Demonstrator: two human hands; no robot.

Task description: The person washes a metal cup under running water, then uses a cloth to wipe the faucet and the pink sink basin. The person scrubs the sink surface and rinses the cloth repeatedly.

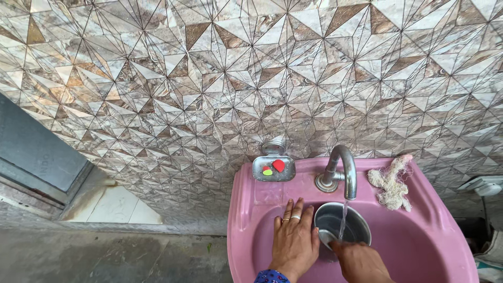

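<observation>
Rinsing under the running tap [339, 173], a steel bowl [343, 224] sits in the pink sink [419, 246], a little right of its middle, with the thin stream of water [343, 220] falling straight into it. The left hand [294, 241] lies flat and spread against the near-left wall of the basin, touching the bowl's rim and gripping nothing; two rings show on its fingers. The right hand [361, 261] comes up from the near edge and is curled over the bowl's near rim, seemingly pinching it, though how firmly I cannot tell.

As a judgement: the wet rim could slip from that light pinch and clatter into the basin, and water striking the curved steel may splash over the front edge.

Counted: one bowl, one tap, one soap dish [273, 167] on the far ledge holding two soap scraps, red and yellow-green, and one pale fibrous scrubber [390, 183] on the right ledge.
</observation>
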